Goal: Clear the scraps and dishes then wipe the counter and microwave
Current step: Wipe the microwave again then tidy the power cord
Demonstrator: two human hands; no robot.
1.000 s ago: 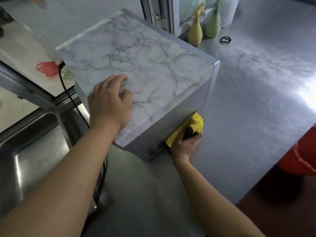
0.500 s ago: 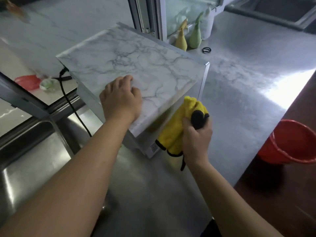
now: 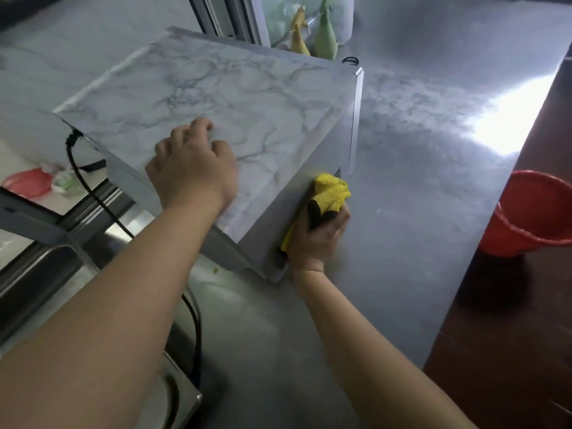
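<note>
Right hand (image 3: 315, 239) lowered, yellow cloth (image 3: 329, 191) seemingly back against microwave (image 3: 235, 97) side

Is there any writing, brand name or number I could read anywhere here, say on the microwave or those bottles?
None can be read.
Microwave: only a marble pattern on top and a plain metal side; no label shows.
Yellow cloth in the right hand: no print.
Two spray bottles at the back: too blurred to tell whether they carry any text.
Red bucket: no marking visible.
</note>
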